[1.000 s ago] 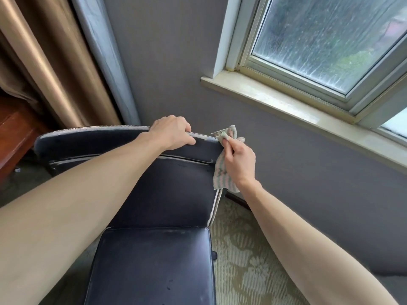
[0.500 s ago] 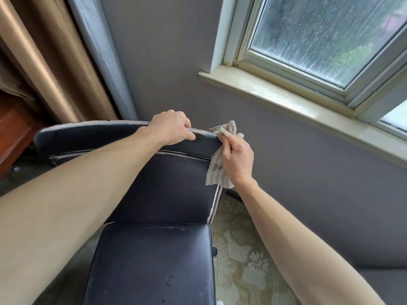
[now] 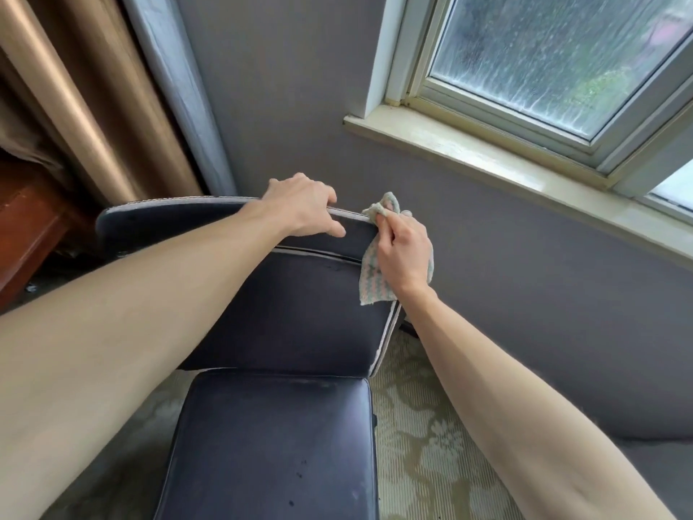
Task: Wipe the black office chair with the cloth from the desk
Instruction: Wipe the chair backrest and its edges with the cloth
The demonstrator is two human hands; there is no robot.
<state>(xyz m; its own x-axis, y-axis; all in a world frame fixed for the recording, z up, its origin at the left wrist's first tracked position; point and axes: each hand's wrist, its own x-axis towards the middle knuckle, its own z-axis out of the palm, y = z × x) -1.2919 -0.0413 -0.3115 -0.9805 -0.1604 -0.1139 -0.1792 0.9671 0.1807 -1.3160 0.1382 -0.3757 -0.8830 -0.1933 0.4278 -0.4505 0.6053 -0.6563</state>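
Gripping 1 chair point(image 3: 285, 324) top edge: left hand point(image 3: 300, 208), fingers curled over | right hand point(image 3: 403, 253) fingers pinching 1 cloth point(image 3: 370, 279)

Both hands at the top edge of the black office chair point(image 3: 288, 317) — cloth at the right corner.

Left hand point(image 3: 300, 206) grips the backrest's top rim, fingers curled over it. Right hand point(image 3: 403, 251) pinches the striped cloth point(image 3: 369, 279) against the backrest's upper right corner; the cloth's loose end hangs down the front. Seat point(image 3: 270, 444) below, patterned floor covering point(image 3: 423, 444) to its right — grey wall point(image 3: 525, 294), window sill point(image 3: 487, 155), frosted window point(image 3: 555, 50), brown curtain point(image 3: 86, 88) at left.
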